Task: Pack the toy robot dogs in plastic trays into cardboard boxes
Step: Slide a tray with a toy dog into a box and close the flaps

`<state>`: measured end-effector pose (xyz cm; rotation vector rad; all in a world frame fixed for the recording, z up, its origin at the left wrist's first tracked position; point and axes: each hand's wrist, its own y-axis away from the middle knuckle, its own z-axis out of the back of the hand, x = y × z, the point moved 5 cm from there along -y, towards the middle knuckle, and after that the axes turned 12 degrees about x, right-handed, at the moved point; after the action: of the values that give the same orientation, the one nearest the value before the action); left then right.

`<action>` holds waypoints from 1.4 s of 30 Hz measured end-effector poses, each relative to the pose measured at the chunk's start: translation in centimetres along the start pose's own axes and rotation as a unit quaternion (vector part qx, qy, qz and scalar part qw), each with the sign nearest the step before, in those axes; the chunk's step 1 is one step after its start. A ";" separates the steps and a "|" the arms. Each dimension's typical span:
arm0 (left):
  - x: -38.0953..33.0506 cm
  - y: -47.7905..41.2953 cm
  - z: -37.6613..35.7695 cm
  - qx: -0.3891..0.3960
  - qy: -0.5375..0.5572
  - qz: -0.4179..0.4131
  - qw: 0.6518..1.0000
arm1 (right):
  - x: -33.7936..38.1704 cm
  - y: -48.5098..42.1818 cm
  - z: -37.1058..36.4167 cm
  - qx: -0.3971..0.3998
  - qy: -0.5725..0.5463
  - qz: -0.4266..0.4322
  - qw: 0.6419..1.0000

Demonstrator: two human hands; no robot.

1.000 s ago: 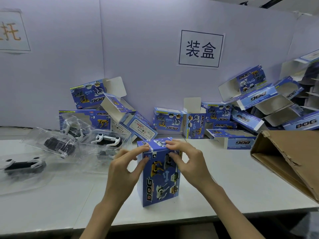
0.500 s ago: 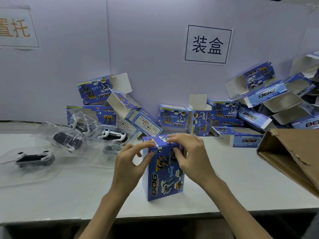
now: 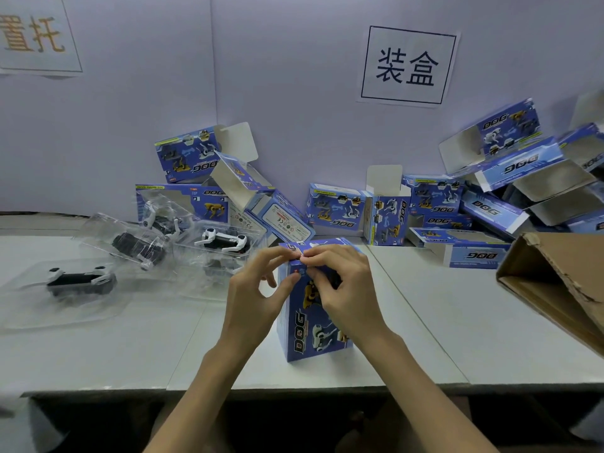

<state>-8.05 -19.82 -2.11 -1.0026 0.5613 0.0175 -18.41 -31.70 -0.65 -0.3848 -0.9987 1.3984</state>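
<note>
A blue "DOG" cardboard box (image 3: 302, 335) stands upright near the table's front edge. My left hand (image 3: 258, 295) pinches its top left corner between thumb and fingers. My right hand (image 3: 343, 289) covers the upper front and pinches the top flap at the front edge, fingertips meeting those of the left. What is inside the box is hidden. To the left lie clear plastic trays holding toy robot dogs: one black and white dog (image 3: 76, 279) nearest, another (image 3: 137, 248) behind it, a third (image 3: 225, 240) by the boxes.
Several empty blue boxes (image 3: 336, 207) with open flaps are piled against the back wall, more at the right (image 3: 510, 165). A brown cardboard carton (image 3: 562, 282) lies open at the right edge. The white table (image 3: 457, 322) meets a dark gap at the front.
Both hands have closed in on the box top; fingertips now meet at the front top edge. The camera view has shifted slightly.
</note>
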 end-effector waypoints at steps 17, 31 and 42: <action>0.6 -0.6 0.0 0.019 -0.057 0.008 0.998 | -0.9 -4.2 2.4 0.287 -0.036 -0.096 0.952; 6.3 3.8 -0.3 0.133 -0.028 0.162 0.977 | -8.3 -2.5 9.6 0.178 -0.058 -0.313 0.931; 9.7 6.7 -2.8 0.248 -0.099 0.179 0.947 | -17.0 7.9 20.1 -0.461 -0.452 -0.342 0.683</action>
<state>-2.76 -20.68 -12.99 -0.3939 0.5211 0.2853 -36.49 -52.41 -1.23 0.0448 -2.3777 0.1914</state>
